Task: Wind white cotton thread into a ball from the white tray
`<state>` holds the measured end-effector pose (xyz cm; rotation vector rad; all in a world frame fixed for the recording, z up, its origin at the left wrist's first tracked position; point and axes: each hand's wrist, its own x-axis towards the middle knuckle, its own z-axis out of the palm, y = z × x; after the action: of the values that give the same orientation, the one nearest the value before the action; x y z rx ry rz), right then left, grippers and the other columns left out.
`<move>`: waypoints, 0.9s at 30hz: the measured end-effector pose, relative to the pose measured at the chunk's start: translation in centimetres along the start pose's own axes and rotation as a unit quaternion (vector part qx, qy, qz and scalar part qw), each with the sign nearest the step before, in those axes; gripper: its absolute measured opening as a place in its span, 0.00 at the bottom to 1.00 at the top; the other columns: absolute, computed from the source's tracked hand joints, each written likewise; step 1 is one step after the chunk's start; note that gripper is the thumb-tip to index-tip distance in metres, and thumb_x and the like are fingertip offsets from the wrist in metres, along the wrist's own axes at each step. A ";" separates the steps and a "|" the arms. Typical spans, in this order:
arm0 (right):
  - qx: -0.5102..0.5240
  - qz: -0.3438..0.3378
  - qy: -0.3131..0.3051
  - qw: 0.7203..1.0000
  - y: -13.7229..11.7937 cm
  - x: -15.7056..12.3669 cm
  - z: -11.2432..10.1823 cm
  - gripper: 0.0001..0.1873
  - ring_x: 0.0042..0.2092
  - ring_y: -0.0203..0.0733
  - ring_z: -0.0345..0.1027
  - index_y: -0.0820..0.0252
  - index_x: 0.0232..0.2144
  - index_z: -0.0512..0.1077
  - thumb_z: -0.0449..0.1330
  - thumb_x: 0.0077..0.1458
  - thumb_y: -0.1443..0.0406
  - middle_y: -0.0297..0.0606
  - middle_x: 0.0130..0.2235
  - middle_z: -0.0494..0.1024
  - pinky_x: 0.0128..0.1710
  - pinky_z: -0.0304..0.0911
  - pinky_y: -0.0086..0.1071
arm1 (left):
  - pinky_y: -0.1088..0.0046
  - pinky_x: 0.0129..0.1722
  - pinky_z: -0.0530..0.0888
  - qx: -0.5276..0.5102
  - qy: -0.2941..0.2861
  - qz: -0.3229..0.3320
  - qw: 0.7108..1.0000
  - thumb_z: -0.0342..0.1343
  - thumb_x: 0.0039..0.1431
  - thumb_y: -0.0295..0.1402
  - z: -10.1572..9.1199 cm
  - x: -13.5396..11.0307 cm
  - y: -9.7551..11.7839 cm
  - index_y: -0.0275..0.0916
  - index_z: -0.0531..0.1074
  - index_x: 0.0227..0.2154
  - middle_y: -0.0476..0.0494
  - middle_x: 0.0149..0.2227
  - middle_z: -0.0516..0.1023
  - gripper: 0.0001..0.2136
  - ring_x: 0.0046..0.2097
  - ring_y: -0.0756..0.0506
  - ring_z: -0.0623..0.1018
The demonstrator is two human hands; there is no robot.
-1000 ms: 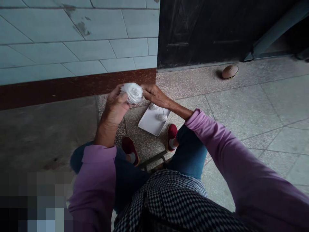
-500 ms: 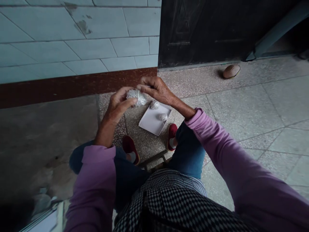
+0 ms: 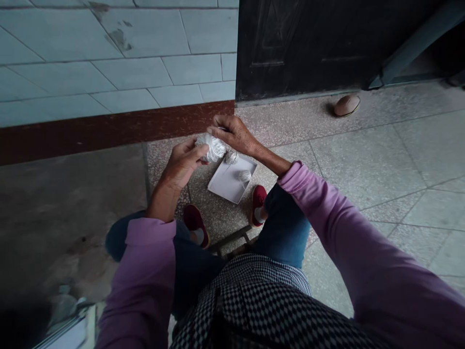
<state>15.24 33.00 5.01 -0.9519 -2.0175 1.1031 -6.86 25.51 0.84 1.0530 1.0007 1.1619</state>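
My left hand [image 3: 181, 164] is wrapped round a shiny white ball of yarn [image 3: 213, 148], its thumb lying across the front. Just above and to the right, my right hand [image 3: 235, 134] is closed in a pinch close to the top of the ball. A small dark sliver shows between its fingers, too little to name; any strand there is too fine to see. Below the hands, a shallow white box lid [image 3: 224, 183] lies on the floor. Two smaller balls sit in it: a greyish ball [image 3: 231, 157] at the far edge and a white ball [image 3: 244, 176] at the right side.
A tiled wall [image 3: 134, 72] with a dark red skirting stands ahead, beside a black door [image 3: 290, 43]. A rounded brownish object [image 3: 347, 105] lies near the door. My red shoes [image 3: 258, 198] flank the lid. Glass-like items [image 3: 65, 310] sit at the lower left.
The ball of yarn has turned and shifted slightly right in my left hand, which has moved right with it. My right hand stays pinched in nearly the same place.
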 end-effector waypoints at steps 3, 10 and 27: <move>-0.008 0.001 -0.012 1.000 0.7 0.2 0.1 0.36 0.42 0.45 0.62 0.49 0.32 0.61 0.69 0.93 0.47 0.34 0.32 0.67 0.46 0.66 0.39 | 0.65 0.43 0.91 -0.013 0.010 -0.008 1.000 0.90 0.49 0.49 0.7 -0.4 0.4 0.43 0.89 0.47 0.41 0.42 0.92 0.27 0.45 0.37 0.92; -0.012 -0.039 -0.050 0.998 3.2 0.6 1.8 0.32 0.43 0.44 0.66 0.52 0.35 0.66 0.60 0.98 0.48 0.34 0.37 0.72 0.53 0.67 0.38 | 0.59 0.49 0.92 -0.087 0.084 0.086 0.989 0.87 0.51 0.52 -0.7 1.1 0.5 0.45 0.82 0.43 0.38 0.48 0.92 0.26 0.56 0.32 0.93; 0.004 -0.020 -0.035 0.999 -0.7 0.1 -0.4 0.36 0.44 0.48 0.70 0.50 0.34 0.68 0.68 0.90 0.37 0.38 0.36 0.78 0.48 0.71 0.40 | 0.59 0.52 0.87 0.062 0.010 0.081 0.995 0.91 0.50 0.51 -1.8 0.0 0.4 0.43 0.87 0.55 0.40 0.48 0.92 0.34 0.51 0.34 0.91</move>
<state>15.31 32.97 5.87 -0.8764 -2.0774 1.1370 -8.67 25.72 0.80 1.2407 1.0289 1.2562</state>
